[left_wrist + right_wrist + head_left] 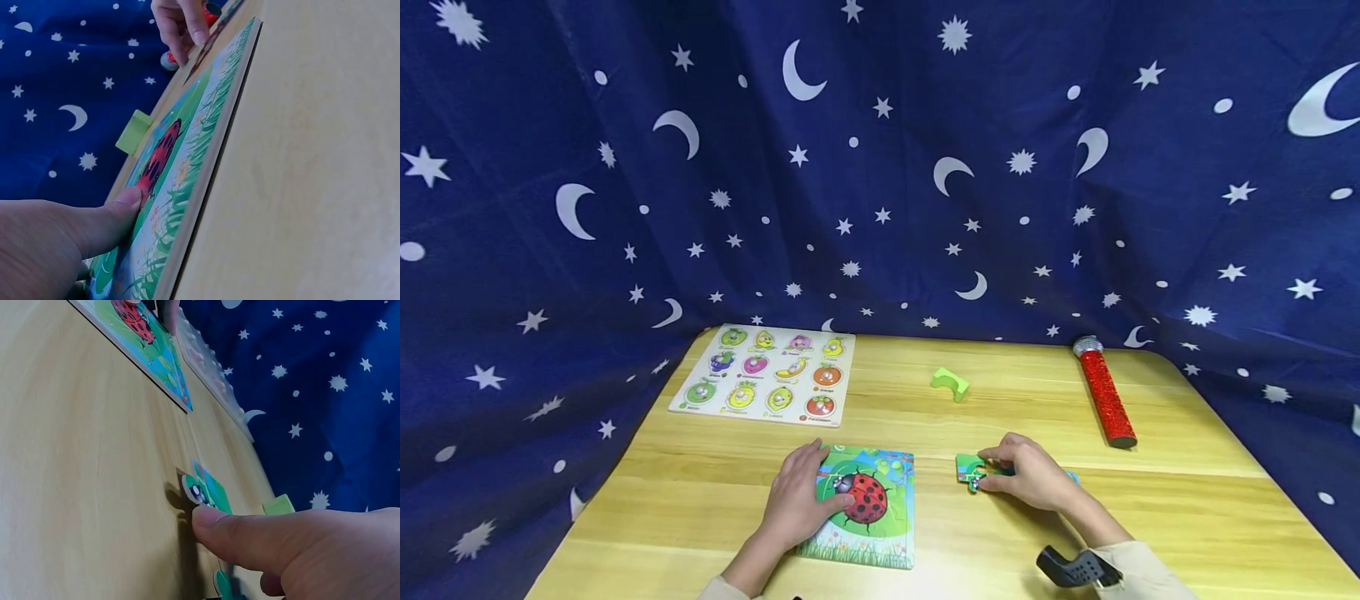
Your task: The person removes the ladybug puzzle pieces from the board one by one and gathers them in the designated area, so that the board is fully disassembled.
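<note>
In the head view my left hand [797, 496] lies along the left side of a square ladybug puzzle [891, 537], its thumb laid on the ladybug. The left wrist view shows that thumb [115, 219] touching the picture; the other fingers are mostly hidden. Right of the puzzle, my right hand [1030, 473] pinches a green and blue puzzle piece [967, 468] between thumb and fingers. Seen from the right wrist, the piece [212, 490] is tilted above the wood. More piece parts show beside the right hand, among them a blue bit [1073, 477], largely covered.
A fruit peg board [782, 379] lies at the back left of the wooden table [1195, 500]. Behind the puzzle is a light green arch block [951, 382]. A red glittery microphone [1107, 396] lies at the right. A star-and-moon curtain [880, 192] hangs around the back.
</note>
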Demonstrator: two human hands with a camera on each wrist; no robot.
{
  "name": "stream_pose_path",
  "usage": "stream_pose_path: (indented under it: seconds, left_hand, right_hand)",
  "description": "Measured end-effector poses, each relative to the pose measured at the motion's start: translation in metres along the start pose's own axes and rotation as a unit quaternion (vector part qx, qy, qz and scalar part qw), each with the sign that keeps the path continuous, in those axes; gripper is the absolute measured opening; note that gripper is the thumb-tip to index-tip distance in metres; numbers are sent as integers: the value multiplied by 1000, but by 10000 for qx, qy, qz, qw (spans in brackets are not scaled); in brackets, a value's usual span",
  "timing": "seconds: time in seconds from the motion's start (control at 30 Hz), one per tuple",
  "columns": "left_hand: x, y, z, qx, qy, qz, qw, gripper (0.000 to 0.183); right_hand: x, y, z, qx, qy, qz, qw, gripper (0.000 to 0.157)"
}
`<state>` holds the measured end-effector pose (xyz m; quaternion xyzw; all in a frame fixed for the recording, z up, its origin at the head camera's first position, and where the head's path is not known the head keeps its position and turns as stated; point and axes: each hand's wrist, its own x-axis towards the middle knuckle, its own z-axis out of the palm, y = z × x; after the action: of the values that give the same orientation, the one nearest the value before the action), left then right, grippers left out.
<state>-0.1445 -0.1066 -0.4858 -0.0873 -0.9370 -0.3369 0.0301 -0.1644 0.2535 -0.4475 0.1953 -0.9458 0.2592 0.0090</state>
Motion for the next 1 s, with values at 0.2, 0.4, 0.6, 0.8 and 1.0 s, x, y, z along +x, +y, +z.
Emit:
stream_pose_path:
  seconds: [0.2,0.4,0.6,0.8,1.0]
  left_hand:
    - [0,0,0,16,-17,30,10000,81]
    - [1,1,-1,12,-2,20,10000,80]
    - [2,-1,-2,8,41,-14,10000,78]
    - [1,0,-2,-50,5,-40,10000,79]
    - [0,0,-2,-69,-44,-75,9999,79]
  right_hand:
    - [0,0,2,-301,-107,-13,9995,45]
    - [1,0,-8,-330,94,73,9994,44]
    - [1,2,-14,-298,184,317,9989,42]
    - [0,1,-3,-113,-293,-46,9995,52]
    - [-1,-2,3,-18,-188,-177,9997,42]
